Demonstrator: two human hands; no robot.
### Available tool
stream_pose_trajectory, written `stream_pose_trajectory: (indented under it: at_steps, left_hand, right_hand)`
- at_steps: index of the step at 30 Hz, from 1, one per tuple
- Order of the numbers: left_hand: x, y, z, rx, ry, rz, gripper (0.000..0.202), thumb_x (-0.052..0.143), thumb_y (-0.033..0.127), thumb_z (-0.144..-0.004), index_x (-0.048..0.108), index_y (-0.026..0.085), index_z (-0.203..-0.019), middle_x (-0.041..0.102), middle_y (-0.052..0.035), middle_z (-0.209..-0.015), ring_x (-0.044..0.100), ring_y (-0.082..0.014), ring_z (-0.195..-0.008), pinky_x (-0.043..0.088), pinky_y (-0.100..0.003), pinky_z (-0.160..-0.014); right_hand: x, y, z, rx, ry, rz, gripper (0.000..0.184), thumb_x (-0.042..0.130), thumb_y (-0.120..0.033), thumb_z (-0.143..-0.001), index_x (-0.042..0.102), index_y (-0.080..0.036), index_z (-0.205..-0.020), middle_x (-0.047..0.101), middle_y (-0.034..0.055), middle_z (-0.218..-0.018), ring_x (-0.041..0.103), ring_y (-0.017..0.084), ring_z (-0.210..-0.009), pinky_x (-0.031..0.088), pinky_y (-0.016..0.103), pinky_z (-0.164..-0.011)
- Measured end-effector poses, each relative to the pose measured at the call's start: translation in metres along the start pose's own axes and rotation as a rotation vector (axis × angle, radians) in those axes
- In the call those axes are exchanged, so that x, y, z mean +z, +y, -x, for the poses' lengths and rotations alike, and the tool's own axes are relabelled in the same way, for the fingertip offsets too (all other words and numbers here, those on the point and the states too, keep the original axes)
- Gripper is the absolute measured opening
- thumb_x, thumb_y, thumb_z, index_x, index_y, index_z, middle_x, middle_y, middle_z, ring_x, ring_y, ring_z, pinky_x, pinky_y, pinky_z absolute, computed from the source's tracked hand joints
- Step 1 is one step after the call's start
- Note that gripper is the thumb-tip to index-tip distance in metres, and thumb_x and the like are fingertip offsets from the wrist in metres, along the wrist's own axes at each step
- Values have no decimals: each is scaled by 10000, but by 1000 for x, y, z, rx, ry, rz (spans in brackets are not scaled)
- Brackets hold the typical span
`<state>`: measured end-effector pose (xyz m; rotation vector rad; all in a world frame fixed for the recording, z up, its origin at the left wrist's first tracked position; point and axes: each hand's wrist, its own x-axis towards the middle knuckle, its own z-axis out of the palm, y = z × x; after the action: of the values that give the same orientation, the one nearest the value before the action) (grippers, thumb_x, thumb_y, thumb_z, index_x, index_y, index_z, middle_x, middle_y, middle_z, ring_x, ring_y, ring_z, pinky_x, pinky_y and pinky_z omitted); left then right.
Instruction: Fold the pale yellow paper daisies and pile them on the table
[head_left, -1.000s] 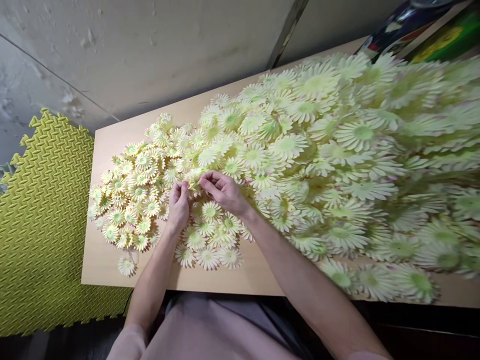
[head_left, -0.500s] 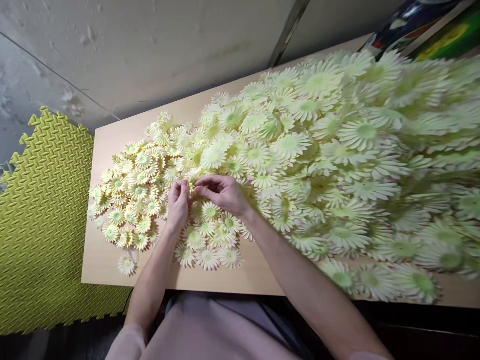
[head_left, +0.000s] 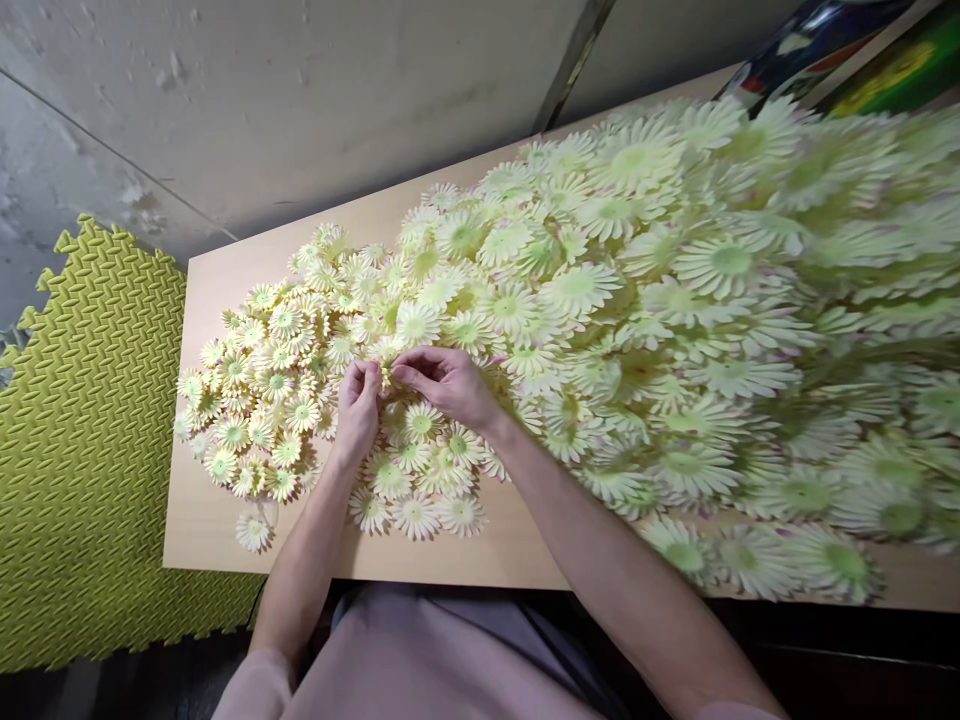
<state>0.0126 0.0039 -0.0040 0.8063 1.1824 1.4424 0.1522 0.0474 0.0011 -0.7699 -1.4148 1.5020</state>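
Both forearms reach up from the bottom edge and angle inward, so the left hand and right hand nearly meet over the flowers. Left one's pretty upright, thumb and forefinger pinched on a small flower sitting right between the two hands. The right comes in sideways, wrist bent, fingers curled, thumb and forefinger tips close together by that same flower; can't tell if they've actually got hold of it (that bit is tiny and half hidden).

The flower's pale yellow, and most of it is covered. The big flower pile around it is creamy white petals with greenish centers, some tips pinkish purple. Smaller blooms are heaped left of the hands, larger ones spread off to the right, where it gets blurry.

It's all on a light wood table by a grubby gray wall with flaking patches. A yellow foam mat with jigsaw edges is at the left end, and some shiny green and yellow packaging is at top right.
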Motion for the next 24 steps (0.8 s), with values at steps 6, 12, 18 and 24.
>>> stream_pose_trajectory:
  at_steps: [6, 12, 18, 24]
  left_hand:
    - [1, 0, 0, 1, 28, -61, 408, 688, 531, -810, 480, 190, -727, 383, 49, -691, 328, -58, -558, 384, -151, -500]
    - [0, 5, -3, -16, 76, 19, 425, 714, 547, -776, 480, 196, -725, 323, 76, -627, 240, -44, -478, 373, -155, -466]
    - [1, 7, -3, -5, 65, 48, 412, 743, 517, -761, 495, 190, -725, 363, 64, -667, 283, -46, -518, 378, -149, -479]
    - [-1, 2, -4, 39, 35, 34, 364, 725, 476, -798, 521, 183, -725, 412, 44, -699, 347, -55, -578, 368, -145, -511]
  right_hand:
    - [-2, -1, 0, 55, -20, -9, 302, 697, -488, -836, 639, -192, -856, 566, -20, -674, 526, 102, -563, 463, 233, -483]
    - [-10, 11, -8, 38, 243, -230, 322, 656, -548, -851, 536, -250, -862, 390, -78, -576, 312, 78, -432, 308, 237, -407]
    - [-6, 2, -2, -13, 88, -68, 404, 661, -593, -832, 620, -217, -691, 533, -21, -566, 437, 85, -449, 334, 245, -391]
    - [0, 6, 3, 41, -32, 40, 253, 802, -424, -750, 751, -247, -923, 750, 31, -823, 694, 170, -693, 590, 322, -625]
